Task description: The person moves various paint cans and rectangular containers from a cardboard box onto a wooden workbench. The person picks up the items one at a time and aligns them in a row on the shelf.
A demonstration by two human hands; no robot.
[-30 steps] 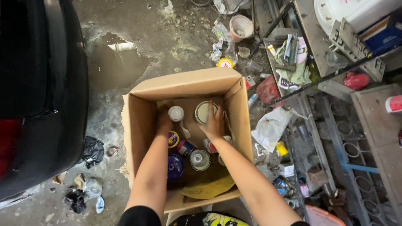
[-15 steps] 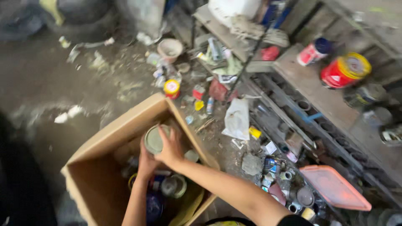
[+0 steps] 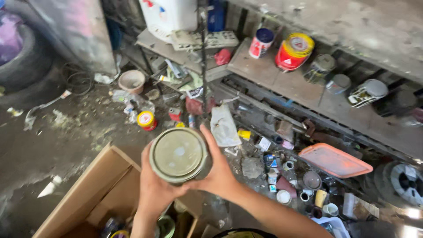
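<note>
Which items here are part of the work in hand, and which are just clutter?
In hand:
- tin, gripped by left hand and right hand
- cardboard box below, more cans inside

Lying about:
- red-and-yellow can on shelf
- blue-topped can
- orange tray
- small red tin on floor
- tyre

The round tin shows only its dusty lid; both hands cover its sides. Below the tin, the cardboard box is cut off by the bottom edge, and the cans inside it are dim and blurred. The forearms leave the picture there too.
</note>
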